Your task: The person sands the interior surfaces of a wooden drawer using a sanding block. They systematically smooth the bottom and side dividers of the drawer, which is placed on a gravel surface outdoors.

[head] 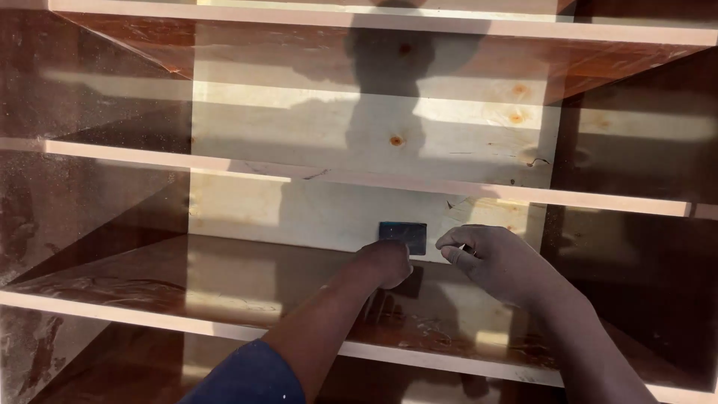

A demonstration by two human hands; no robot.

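1. Wood makes up the whole unit: a shelf board [224, 288] with a reddish-brown coat carries both hands, and a pale knotted back panel [336, 217] closes the bay behind it.
2. A small dark blue rectangular pad [402, 236] stands at 12 o'clock from the left hand [385, 263]. It sits upright against the back panel, just above the joint where the panel meets the shelf board.
3. Left hand: the fist is closed with the knuckles forward, directly below the pad and touching or nearly touching its lower edge. The fingers are hidden, so whether the grip actually holds the pad cannot be told.
4. Right hand [497, 262]: at 3 o'clock from the pad, just beside it but apart. The fingers are curled and pinched together at the tips; whether something small sits between them cannot be told.
5. Handling judgement: the pad looks thin, light and flat. It is probably a sanding block or scraper, stiff enough to press flat. Take hold along its lower edge or its two short sides, leaving the face flat on the panel.
6. Surroundings: an upper shelf [359, 179] crosses at 12 o'clock, dark side walls [90, 194] lie at 9 o'clock, and pale dust and smears mark the shelf board near its front edge. A blue sleeve [250, 374] shows at 6 o'clock.
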